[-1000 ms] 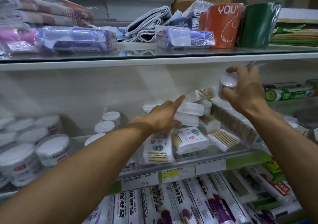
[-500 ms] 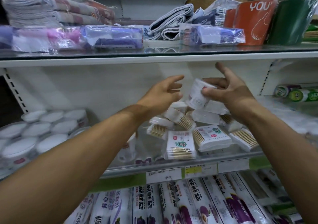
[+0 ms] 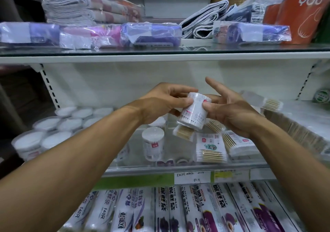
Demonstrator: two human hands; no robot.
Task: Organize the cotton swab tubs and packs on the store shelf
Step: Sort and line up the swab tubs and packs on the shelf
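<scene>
nearest, on the lower shelf, rolls of plastic wrap (image 3: 178, 212) lie side by side under the price labels (image 3: 192, 177) on the shelf edge. above them, on the glass shelf (image 3: 135, 153), one swab tub (image 3: 153, 143) stands upright near the middle; flat swab packs (image 3: 210, 148) lie to its right, and wider round tubs (image 3: 44, 133) are grouped at the left. over the middle of this shelf both hands hold a small swab tub (image 3: 193, 114), tilted, clear of the glass. left hand (image 3: 160, 103): thumb and fingers curled round its upper end. right hand (image 3: 230, 114): thumb and lower fingers pinch its right side, index finger raised straight. farthest, on the top shelf, wrapped towels (image 3: 89, 8), purple packs (image 3: 151, 34) and an orange pack (image 3: 296, 15).
</scene>
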